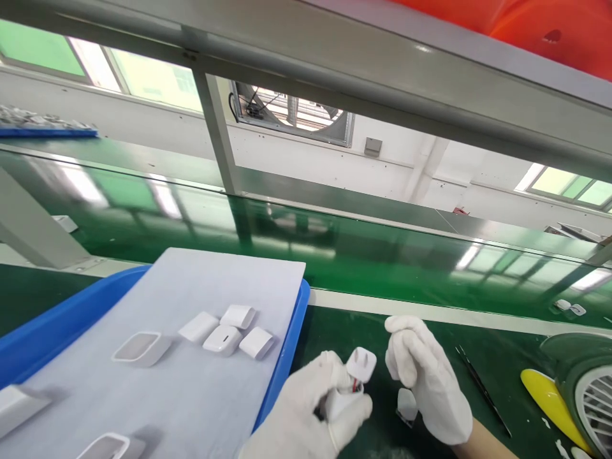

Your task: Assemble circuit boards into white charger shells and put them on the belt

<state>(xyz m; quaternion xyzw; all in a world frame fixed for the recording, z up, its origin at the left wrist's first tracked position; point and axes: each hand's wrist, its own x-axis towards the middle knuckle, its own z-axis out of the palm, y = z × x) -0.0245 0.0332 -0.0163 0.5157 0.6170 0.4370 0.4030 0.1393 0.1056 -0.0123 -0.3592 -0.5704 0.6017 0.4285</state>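
Note:
My left hand [310, 408], in a white glove, is wrapped round a small white charger housing [343, 403]. A white plug cap [361, 364] with two flat prongs stands tilted at the housing's open end, and a bit of red wire shows between them. To the right is my gloved right hand [425, 376], its fingers curled together; whatever they may hold is hidden. Just beside its palm is another small white charger piece [407, 405] with a dark, shiny lower edge. I cannot tell whether it touches the glove.
A white sheet [205, 395] covers a blue tray [306, 299] on the left, with several white housings [223, 340] on it. Black tweezers [482, 390] lie on the green mat. A green-and-yellow fan [574, 389] stands at right. A metal shelf frame [220, 134] crosses above.

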